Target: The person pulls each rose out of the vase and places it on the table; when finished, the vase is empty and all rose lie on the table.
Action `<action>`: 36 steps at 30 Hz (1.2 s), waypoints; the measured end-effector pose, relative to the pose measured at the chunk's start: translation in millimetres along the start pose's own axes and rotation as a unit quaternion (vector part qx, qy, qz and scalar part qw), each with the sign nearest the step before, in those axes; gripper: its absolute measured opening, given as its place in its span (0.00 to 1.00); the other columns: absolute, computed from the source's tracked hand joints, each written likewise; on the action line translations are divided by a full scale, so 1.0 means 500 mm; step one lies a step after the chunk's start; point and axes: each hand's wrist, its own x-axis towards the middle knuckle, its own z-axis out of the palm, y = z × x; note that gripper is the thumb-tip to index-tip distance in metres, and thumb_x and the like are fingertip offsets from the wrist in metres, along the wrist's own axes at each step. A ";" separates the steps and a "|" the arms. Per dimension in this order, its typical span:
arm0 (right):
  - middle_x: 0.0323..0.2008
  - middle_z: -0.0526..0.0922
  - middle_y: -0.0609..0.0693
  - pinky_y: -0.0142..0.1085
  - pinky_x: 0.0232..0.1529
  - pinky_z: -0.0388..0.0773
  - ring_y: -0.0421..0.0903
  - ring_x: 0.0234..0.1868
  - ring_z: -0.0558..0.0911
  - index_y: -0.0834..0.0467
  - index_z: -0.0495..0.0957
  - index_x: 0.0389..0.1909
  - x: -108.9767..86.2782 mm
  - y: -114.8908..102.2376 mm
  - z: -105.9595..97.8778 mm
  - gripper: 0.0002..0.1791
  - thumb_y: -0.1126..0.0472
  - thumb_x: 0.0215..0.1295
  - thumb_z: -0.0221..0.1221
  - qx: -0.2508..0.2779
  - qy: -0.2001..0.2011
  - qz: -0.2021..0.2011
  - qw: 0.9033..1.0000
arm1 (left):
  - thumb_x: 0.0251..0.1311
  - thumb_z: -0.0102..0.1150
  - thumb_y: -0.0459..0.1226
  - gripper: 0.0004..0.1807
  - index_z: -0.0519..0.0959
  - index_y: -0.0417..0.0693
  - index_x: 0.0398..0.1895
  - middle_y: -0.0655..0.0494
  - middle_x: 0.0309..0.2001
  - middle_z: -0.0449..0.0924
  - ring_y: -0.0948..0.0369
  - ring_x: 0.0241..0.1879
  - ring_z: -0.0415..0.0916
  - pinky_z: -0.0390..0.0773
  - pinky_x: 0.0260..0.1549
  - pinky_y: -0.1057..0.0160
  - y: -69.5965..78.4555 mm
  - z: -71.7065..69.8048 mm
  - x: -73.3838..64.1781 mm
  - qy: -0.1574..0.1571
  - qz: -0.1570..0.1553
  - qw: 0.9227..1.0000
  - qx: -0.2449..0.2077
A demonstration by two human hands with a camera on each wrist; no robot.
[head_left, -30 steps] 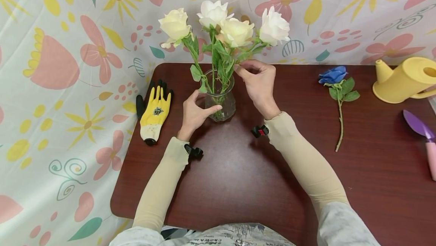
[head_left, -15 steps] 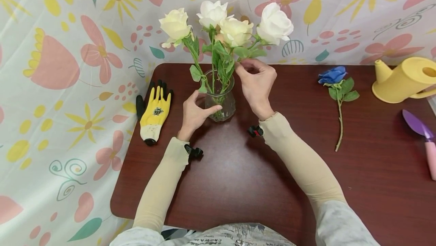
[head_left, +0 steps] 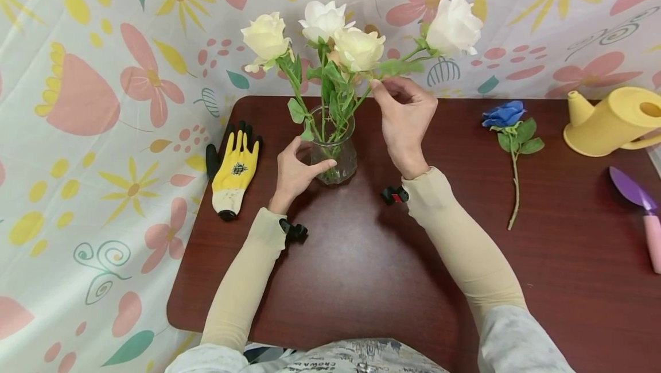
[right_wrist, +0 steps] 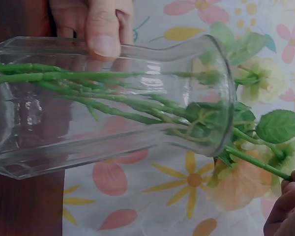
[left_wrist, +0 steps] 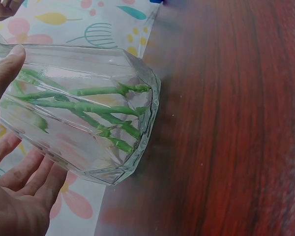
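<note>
A clear glass vase [head_left: 345, 162] stands upright on the table, holding several white and cream roses [head_left: 358, 49]. My left hand [head_left: 298, 171] grips its near left side, with the thumb across the front and the fingers round the back, as the left wrist view shows. To the right of the vase's mouth, my right hand [head_left: 409, 123] pinches the stem [right_wrist: 260, 165] of a white rose [head_left: 453, 26] between thumb and fingertips. That rose leans out to the right, its lower stem inside the vase. Green stem ends [left_wrist: 113, 110] cross within the glass.
On the dark red table [head_left: 341, 281], a yellow and black glove [head_left: 236, 172] lies at left. Rightward are a blue rose [head_left: 508, 123], a yellow watering can [head_left: 604, 123] and a purple trowel [head_left: 632, 186] with a pink handle. A flower-patterned cloth [head_left: 155, 201] hangs behind and at left.
My right hand has moved to the right, and the white rose's bloom has swung right and slightly up, away from the others. My left hand and the vase have stayed in place.
</note>
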 end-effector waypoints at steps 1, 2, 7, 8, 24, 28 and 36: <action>0.24 0.88 0.36 0.31 0.33 0.79 0.37 0.27 0.83 0.59 0.92 0.31 0.002 -0.001 -0.001 0.04 0.70 0.62 0.74 0.012 0.002 0.000 1.000 | 0.54 0.87 0.46 0.30 0.83 0.46 0.56 0.43 0.60 0.86 0.46 0.65 0.84 0.83 0.69 0.43 0.000 0.000 0.000 0.000 0.000 1.000 -0.001; 0.24 0.88 0.36 0.30 0.33 0.79 0.37 0.27 0.82 0.60 0.92 0.31 0.005 -0.003 -0.003 0.03 0.71 0.62 0.74 0.020 0.006 -0.001 1.000 | 0.53 0.87 0.46 0.30 0.83 0.46 0.55 0.44 0.60 0.86 0.46 0.65 0.84 0.83 0.69 0.44 0.000 0.000 0.000 0.001 0.001 1.000 -0.001; 0.24 0.89 0.38 0.30 0.30 0.76 0.37 0.24 0.79 0.58 0.92 0.31 0.018 -0.013 -0.012 0.05 0.71 0.61 0.75 0.057 0.023 -0.004 0.998 | 0.53 0.87 0.45 0.30 0.83 0.46 0.56 0.44 0.59 0.86 0.46 0.65 0.84 0.83 0.69 0.44 0.000 0.001 0.001 0.002 0.002 1.000 -0.007; 0.24 0.88 0.38 0.30 0.29 0.76 0.37 0.24 0.78 0.58 0.92 0.31 0.021 -0.014 -0.014 0.05 0.71 0.61 0.75 0.061 0.024 -0.007 0.998 | 0.53 0.87 0.45 0.30 0.83 0.46 0.56 0.44 0.59 0.86 0.46 0.65 0.84 0.83 0.69 0.44 0.000 0.001 0.001 0.002 0.002 1.000 -0.008; 0.25 0.89 0.48 0.33 0.29 0.73 0.43 0.23 0.79 0.63 0.90 0.31 0.059 -0.059 -0.041 0.04 0.74 0.60 0.74 0.128 0.074 -0.004 0.989 | 0.53 0.87 0.45 0.33 0.82 0.44 0.59 0.42 0.60 0.85 0.45 0.66 0.83 0.83 0.70 0.43 -0.002 0.001 0.001 0.002 0.001 1.000 -0.016; 0.24 0.88 0.48 0.34 0.30 0.71 0.43 0.23 0.76 0.65 0.90 0.32 0.064 -0.077 -0.045 0.04 0.75 0.61 0.72 0.140 0.082 -0.012 0.987 | 0.53 0.87 0.44 0.32 0.83 0.44 0.58 0.42 0.60 0.85 0.45 0.67 0.83 0.83 0.70 0.44 -0.002 0.001 0.000 0.002 0.002 1.000 -0.018; 0.24 0.86 0.50 0.35 0.30 0.71 0.46 0.22 0.73 0.67 0.89 0.33 0.080 -0.098 -0.060 0.03 0.76 0.60 0.72 0.159 0.107 -0.016 0.981 | 0.54 0.86 0.45 0.32 0.83 0.44 0.59 0.43 0.59 0.86 0.45 0.67 0.83 0.83 0.70 0.44 -0.002 0.002 -0.001 0.004 0.004 1.000 -0.016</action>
